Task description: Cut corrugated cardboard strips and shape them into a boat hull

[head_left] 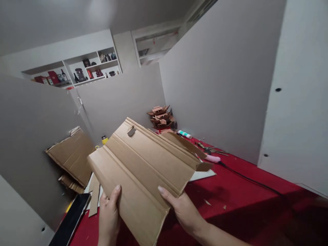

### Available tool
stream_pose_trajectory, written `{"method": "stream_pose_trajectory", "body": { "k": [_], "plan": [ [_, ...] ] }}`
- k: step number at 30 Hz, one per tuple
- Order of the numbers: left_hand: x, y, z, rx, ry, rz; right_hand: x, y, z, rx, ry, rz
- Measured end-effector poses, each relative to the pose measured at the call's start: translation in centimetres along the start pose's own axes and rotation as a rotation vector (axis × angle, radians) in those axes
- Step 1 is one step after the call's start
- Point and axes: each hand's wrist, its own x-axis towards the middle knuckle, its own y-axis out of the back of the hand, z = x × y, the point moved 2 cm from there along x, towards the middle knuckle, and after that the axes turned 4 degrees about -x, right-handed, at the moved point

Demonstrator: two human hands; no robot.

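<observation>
Head view — left fingers and right fingers around cardboard — white board partly behind.

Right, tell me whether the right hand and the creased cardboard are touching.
Touching. The head view shows the right hand at the near right edge of the creased cardboard, its thumb pressed on the upper face.
</observation>
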Motion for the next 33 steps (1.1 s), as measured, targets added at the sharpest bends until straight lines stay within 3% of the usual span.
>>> {"method": "stream_pose_trajectory", "body": {
  "k": [5, 7, 10, 15, 18, 27, 33],
  "plan": [
    [-0.4, 0.7, -0.2, 0.16, -0.172, 0.082, -0.4, 0.1, 0.4, -0.009, -0.053, -0.029],
    [-0.5, 0.9, -0.1, 0.199, -0.182, 0.098, -0.4, 0.2, 0.4, 0.0, -0.049, -0.027],
    [-0.9, 0.7, -0.5, 0.154, -0.097, 0.075, -0.1, 0.1, 0.0, 0.018, 0.005, -0.032],
    [-3.0, -1.3, -2.3, -0.079, 0.11, -0.115, 0.6, 0.0, -0.5, 0.013, 0.052, -0.023],
    [-3.8, -1.9, -3.4, -0.099, 0.182, -0.153, 0.8, 0.0, -0.6, 0.009, 0.063, -0.017],
    [-2.8, -0.1, -4.1, 0.004, 0.042, -0.06, 0.9, -0.7, -0.1, 0.139, -0.007, -0.045],
    [-3.2, -0.3, -4.2, -0.086, 0.075, -0.088, 1.2, -1.4, -0.5, 0.281, -0.098, -0.092]
  ]
}}
